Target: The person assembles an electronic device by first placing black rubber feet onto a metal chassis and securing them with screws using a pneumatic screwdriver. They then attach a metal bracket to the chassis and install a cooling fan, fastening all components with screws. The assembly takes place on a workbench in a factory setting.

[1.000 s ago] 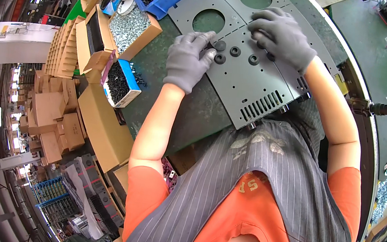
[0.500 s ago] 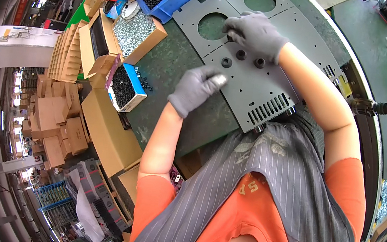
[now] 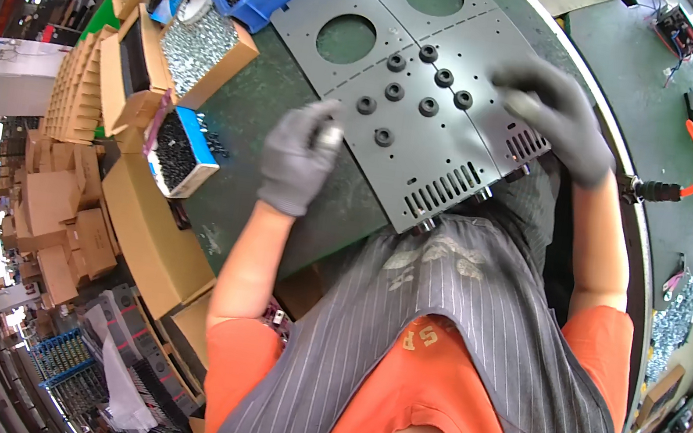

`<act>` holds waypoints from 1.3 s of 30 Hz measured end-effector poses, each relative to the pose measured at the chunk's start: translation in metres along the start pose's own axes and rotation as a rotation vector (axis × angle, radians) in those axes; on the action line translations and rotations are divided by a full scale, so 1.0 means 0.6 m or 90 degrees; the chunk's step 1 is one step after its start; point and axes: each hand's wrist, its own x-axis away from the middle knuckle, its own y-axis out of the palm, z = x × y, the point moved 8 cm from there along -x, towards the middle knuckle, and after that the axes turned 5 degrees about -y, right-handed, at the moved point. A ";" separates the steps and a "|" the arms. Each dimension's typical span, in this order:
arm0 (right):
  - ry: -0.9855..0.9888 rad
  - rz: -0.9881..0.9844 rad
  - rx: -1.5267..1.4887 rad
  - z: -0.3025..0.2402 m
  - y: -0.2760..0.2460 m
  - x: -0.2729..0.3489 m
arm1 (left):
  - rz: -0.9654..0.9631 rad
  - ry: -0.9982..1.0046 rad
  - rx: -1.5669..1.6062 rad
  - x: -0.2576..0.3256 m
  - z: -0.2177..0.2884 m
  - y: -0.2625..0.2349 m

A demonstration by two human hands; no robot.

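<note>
Left hand [image 3: 294, 165]: grey-gloved, fingers loosely curled, thumb tip parted from them, beyond the left edge of the metal panels [image 3: 449, 147]. Right hand [image 3: 564, 128]: gloved alike, motion-blurred, fingers and thumb spread apart, over the panels' right side. The 2 hands stand well apart. Between them, 8 black rubber rings [image 3: 428, 107] sit on the panels, the nearest few closer to the left hand. Farther from the hands, the panels show 2 large round holes. Left of the left hand: a blue-and-white box [image 3: 200, 143] of black parts. Just right of the right wrist: a black hose fitting [image 3: 660, 191].
</note>
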 end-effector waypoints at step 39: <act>-0.258 0.542 -0.029 -0.030 -0.278 0.136 | -0.038 -0.130 -0.028 0.022 -0.111 0.008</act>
